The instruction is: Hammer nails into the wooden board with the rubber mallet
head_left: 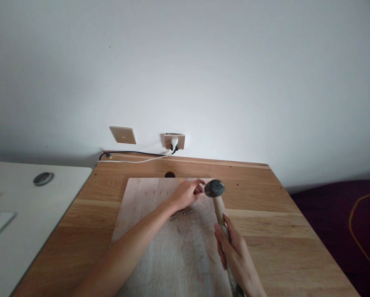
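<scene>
The hammer (215,194) had a dark round head and a wooden handle. Its head hovered over the pale board (172,247). Loose nails (180,216) lay on the board.

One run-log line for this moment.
left hand: pinching nail upright on board | right hand: gripping hammer, head beside left fingers | loose nails: on board

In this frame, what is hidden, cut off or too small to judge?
Head view only:
- Whatever the left hand pinches: hidden by its fingers, too small to identify.
- Hammer handle end: covered by the right hand, cut by the bottom edge.
- Loose nails: too small to count.
- Board near edge: out of frame.
</scene>
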A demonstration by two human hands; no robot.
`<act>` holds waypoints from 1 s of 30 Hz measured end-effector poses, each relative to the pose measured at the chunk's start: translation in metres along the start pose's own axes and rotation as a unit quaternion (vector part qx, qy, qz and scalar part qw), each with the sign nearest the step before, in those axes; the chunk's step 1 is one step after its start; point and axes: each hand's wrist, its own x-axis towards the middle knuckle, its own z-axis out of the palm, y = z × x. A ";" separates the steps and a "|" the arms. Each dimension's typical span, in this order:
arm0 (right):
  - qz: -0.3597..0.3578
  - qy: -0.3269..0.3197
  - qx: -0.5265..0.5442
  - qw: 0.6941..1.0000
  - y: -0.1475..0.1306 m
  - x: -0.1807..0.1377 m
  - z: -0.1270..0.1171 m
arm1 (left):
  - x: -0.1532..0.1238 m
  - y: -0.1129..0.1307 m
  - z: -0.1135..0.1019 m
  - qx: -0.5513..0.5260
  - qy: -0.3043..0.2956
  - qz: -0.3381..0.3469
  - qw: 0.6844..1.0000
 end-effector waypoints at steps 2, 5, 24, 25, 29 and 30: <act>-0.005 -0.001 -0.003 1.000 0.002 0.002 0.001 | 0.001 0.001 -0.003 -0.007 -0.006 0.001 1.000; -0.012 -0.006 -0.003 1.000 0.006 0.003 0.003 | -0.004 0.006 -0.015 0.020 0.004 0.008 1.000; 0.001 0.030 0.032 0.999 0.008 -0.010 -0.006 | -0.027 0.022 -0.039 0.156 -0.083 0.084 0.981; 0.000 0.025 0.034 0.999 0.009 -0.010 -0.007 | -0.025 0.018 -0.040 0.138 -0.067 0.072 0.985; 0.006 0.016 0.034 0.999 0.013 -0.008 -0.009 | -0.021 0.004 -0.035 0.097 -0.006 0.064 0.993; 0.009 0.018 0.034 0.999 0.013 -0.008 -0.008 | -0.021 0.001 -0.033 0.087 0.012 0.066 0.994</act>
